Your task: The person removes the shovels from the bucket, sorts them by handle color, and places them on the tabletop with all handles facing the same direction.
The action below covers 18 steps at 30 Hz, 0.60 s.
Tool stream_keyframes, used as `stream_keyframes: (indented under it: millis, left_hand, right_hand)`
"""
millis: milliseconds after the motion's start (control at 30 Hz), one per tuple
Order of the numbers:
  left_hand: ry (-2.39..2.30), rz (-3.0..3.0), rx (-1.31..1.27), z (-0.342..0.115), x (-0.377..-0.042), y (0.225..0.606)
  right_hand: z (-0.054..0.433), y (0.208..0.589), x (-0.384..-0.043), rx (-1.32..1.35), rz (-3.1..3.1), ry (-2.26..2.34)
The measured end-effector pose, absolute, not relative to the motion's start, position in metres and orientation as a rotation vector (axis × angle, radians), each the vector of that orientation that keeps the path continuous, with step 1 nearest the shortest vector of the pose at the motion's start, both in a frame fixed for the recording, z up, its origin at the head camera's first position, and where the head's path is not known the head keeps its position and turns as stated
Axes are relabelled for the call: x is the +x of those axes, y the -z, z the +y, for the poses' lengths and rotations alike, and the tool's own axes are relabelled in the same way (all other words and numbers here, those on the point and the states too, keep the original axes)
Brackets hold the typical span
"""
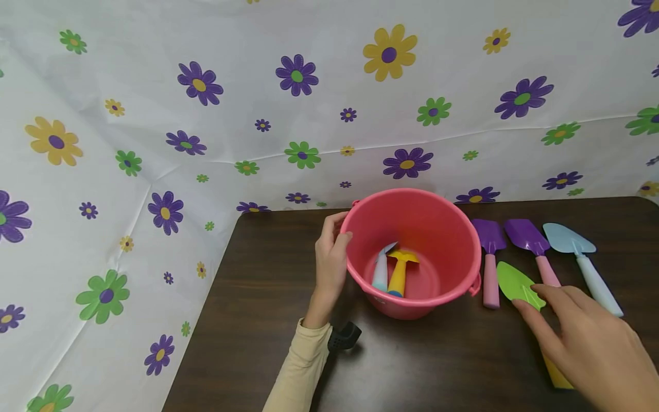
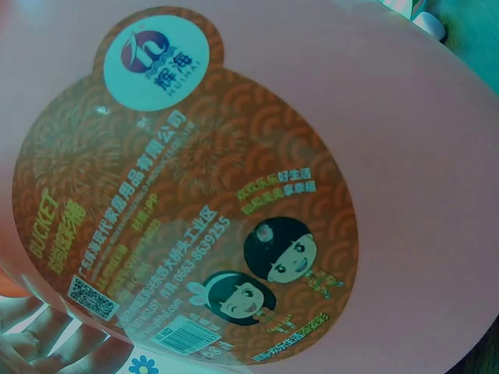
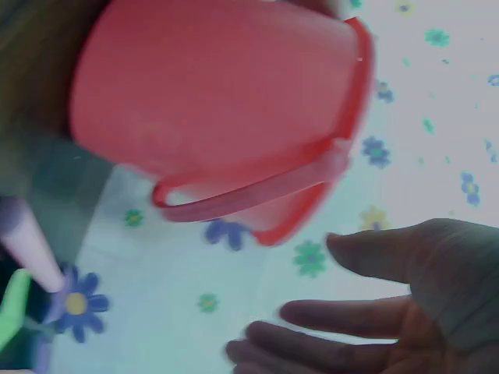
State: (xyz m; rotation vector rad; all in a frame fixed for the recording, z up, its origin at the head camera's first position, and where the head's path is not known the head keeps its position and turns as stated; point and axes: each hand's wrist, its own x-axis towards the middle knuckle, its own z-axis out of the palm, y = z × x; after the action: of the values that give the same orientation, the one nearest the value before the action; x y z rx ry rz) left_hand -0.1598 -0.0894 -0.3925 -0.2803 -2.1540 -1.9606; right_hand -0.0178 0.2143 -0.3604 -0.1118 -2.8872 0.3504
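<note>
A pink bucket (image 1: 412, 220) stands on the dark table. My left hand (image 1: 332, 260) grips its left rim, thumb on the inside; in the left wrist view the bucket's printed label (image 2: 187, 210) fills much of the picture. Inside the bucket lie a yellow-handled toy tool (image 1: 399, 279) and a pale blue-handled one (image 1: 381, 272). On the right, my right hand (image 1: 597, 337) hovers over a toy trowel with a green blade (image 1: 517, 286) and yellow handle (image 1: 558, 372). Thumb and fingers of that hand spread apart with nothing between them in the right wrist view.
Right of the bucket lie two purple trowels (image 1: 491, 234) (image 1: 527, 236) with pink handles and a light blue trowel (image 1: 568, 237). The wooden table (image 1: 257, 297) meets a white flower-printed sheet (image 1: 231, 109) behind and at the left.
</note>
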Motion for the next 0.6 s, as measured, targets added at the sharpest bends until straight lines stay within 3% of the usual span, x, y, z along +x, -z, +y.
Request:
stream_keyframes:
  millis: [300,600]
  left_hand:
    - [1.953,-2.162,-0.272,-0.09,-0.161,0.394]
    - [1.919,-2.17,-0.277,-0.091,-0.162,0.394]
  right_hand:
    - [0.194,0.329,-0.014,0.251,-2.643,-0.485]
    - [0.16,0.286,-0.061,0.713,-2.586,-0.617]
